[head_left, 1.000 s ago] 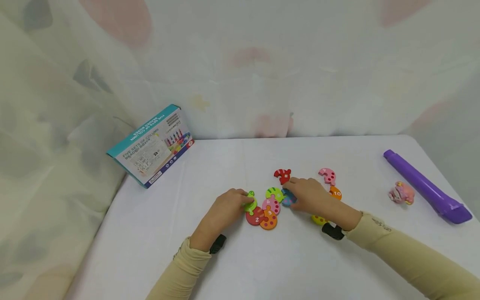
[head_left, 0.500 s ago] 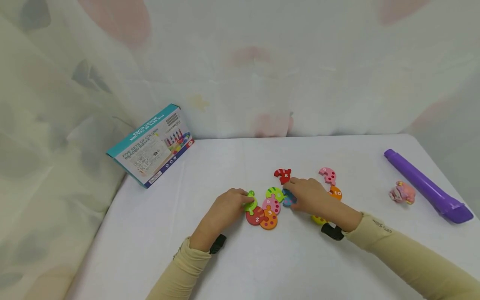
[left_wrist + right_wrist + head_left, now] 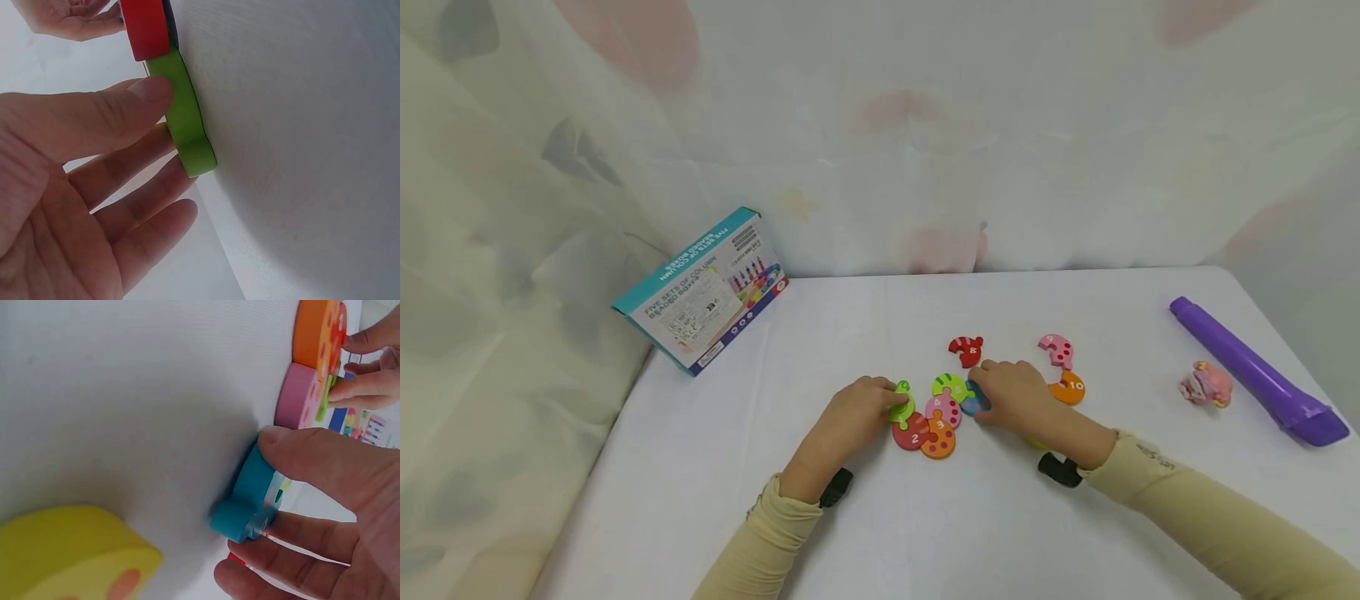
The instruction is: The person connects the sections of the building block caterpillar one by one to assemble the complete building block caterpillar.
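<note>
Number puzzle (image 3: 943,411), chunky pieces flat on the white surface (image 3: 865,533), most of it between the left hand (image 3: 853,412) and the right hand (image 3: 1015,396). Going left to right: the left hand pinches the green piece (image 3: 902,408), thumb on the near side wall, fingers reaching round the far side, outer ones held a bit loose. Just right of those fingertips the red 2 (image 3: 912,431), orange 3 (image 3: 938,443), pink 4 (image 3: 950,412) and light green 5 (image 3: 946,382) link up in a curve. The red 8 (image 3: 967,354) lies just beyond the right hand's fingertips. Next is the blue piece (image 3: 977,403), pinched between the right hand's thumb and fingers and right up against the light green 5; too covered to tell if the tab's seated. Under the right wrist there's the yellow piece (image 3: 69,544), and past that hand the pink 9 (image 3: 1056,343) and orange 10 (image 3: 1070,389). Handling-wise, my guess is painted wood: light, stiff, pretty tough, maybe a little slick. Those thick side walls are the place to grab, thumb opposite fingers. I'd stay off the skinny tab necks, they look like the weak spot, and keep the linked bit steady from its end since it could slide.
</note>
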### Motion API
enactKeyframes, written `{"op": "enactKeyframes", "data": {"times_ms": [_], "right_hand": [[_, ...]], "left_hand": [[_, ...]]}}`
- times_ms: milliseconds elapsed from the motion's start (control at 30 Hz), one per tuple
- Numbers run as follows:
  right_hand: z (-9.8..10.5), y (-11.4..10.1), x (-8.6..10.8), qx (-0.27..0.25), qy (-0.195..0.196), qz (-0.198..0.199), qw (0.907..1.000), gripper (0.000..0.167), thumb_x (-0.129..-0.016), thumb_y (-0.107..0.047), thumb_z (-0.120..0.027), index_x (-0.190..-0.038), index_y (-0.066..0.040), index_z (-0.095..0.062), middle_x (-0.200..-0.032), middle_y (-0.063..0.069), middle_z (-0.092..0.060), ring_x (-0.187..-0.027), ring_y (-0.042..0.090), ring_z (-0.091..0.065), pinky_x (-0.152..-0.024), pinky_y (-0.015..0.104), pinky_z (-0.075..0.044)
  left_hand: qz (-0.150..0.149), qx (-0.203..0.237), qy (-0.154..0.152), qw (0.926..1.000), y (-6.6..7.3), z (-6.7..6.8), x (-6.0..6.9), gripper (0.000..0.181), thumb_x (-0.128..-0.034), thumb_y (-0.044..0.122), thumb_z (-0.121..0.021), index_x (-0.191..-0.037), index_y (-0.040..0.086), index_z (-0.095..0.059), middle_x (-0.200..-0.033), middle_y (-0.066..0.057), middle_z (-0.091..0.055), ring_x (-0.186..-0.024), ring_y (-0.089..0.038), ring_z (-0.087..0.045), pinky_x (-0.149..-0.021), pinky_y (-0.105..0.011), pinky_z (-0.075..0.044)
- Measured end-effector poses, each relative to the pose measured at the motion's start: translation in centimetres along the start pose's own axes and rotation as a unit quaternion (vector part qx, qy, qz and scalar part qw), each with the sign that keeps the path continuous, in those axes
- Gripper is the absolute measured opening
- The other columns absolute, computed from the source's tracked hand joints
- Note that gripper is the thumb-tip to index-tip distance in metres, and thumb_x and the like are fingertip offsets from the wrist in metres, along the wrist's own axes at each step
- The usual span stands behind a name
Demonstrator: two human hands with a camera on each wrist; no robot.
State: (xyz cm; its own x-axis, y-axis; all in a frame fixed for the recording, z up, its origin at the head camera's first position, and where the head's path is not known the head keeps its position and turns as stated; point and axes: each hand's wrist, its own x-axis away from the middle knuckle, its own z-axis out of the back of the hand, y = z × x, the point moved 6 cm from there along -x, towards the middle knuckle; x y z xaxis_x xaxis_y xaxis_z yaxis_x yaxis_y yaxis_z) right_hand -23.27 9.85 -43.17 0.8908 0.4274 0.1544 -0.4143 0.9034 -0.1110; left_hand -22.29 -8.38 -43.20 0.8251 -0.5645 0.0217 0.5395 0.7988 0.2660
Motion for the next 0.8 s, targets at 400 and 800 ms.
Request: {"op": "enactKeyframes", "data": {"times_ms": [400, 800], "right_hand": [[2.1, 3.5, 3.3, -0.032, 0.029, -0.051, 0.9977, 0.058, -0.071, -0.037, -0.078, -0.117, -0.007, -0.060, -0.106, 0.010, -0.062, -0.089, 0.025, -0.061, -0.066, 0.038, -0.054], [-0.5, 5.0, 8.0, -0.038, 0.003, -0.080, 0.9960, 0.053, -0.063, -0.043, -0.081, -0.100, -0.010, -0.062, -0.081, -0.002, -0.056, -0.065, 0.014, -0.049, -0.050, 0.026, -0.041]], "left_hand": [[0.001, 0.004, 0.000, 1.0000, 0.0, 0.0, 0.1, 0.033, -0.0806, 0.009, -0.071, -0.112, 0.018, -0.069, -0.115, -0.005, -0.063, -0.106, -0.020, -0.057, -0.090, -0.032, -0.048], [0.008, 0.007, -0.002, 0.9999, 0.0, -0.2, 0.0, 0.031, -0.0814, 0.008, -0.070, -0.110, 0.018, -0.070, -0.114, -0.004, -0.063, -0.107, -0.021, -0.057, -0.090, -0.034, -0.048]]}}
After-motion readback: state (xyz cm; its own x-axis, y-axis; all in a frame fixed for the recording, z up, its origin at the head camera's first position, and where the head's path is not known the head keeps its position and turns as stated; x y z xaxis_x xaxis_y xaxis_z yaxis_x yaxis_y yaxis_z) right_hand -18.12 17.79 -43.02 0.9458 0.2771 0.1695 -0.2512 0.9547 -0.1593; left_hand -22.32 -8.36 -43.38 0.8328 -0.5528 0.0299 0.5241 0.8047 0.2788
